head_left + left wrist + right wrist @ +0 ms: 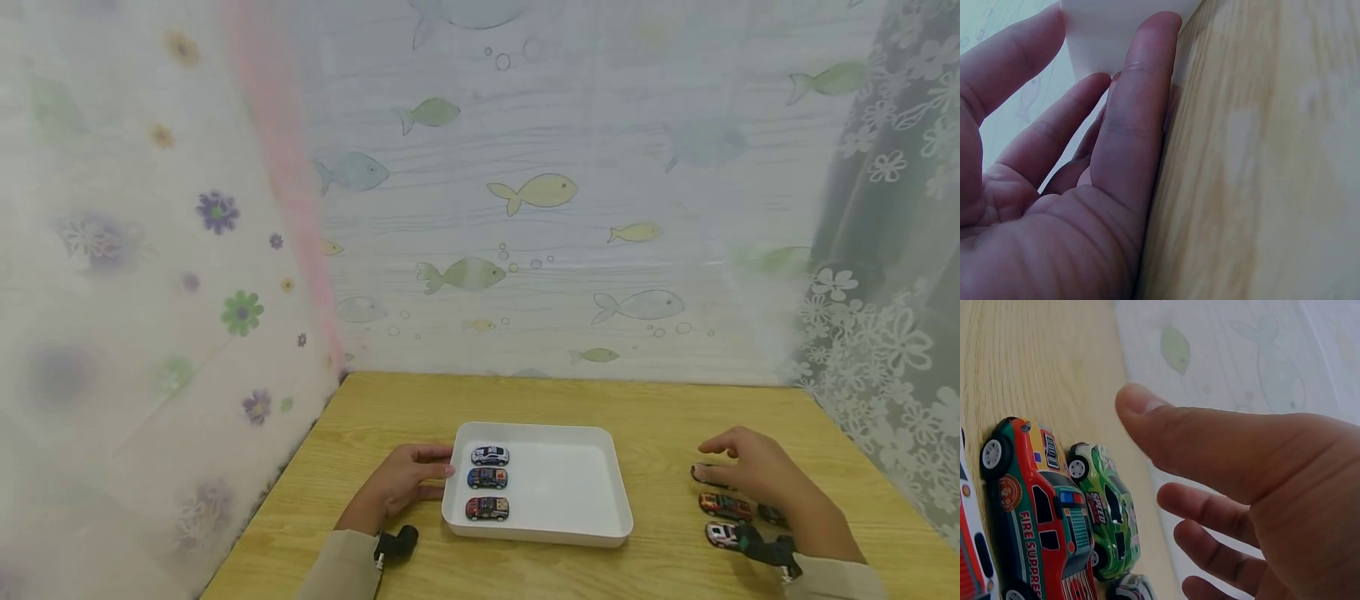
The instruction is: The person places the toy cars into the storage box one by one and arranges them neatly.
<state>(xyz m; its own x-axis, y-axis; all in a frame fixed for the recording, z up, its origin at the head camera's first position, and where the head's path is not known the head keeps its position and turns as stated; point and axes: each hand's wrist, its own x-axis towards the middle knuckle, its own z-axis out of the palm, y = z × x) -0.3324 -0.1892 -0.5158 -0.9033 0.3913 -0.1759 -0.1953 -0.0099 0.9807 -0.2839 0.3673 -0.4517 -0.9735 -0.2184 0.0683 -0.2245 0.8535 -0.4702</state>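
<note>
My left hand rests against the left side of a white tray, its fingers nearly straight. The tray's wall meets those fingertips in the left wrist view. Inside the tray, along its left part, a white toy car, a blue toy car and a red toy car form a column. Over at the right, my right hand hovers above more toy cars with thumb and fingers apart, holding nothing. Below it the right wrist view shows a red-and-green fire car and a green car.
Near my right forearm are a red-and-yellow toy car and a white toy car, with others partly hidden by the arm. A wooden table carries everything. Fish-patterned sheeting hangs behind, with a flowered curtain at left.
</note>
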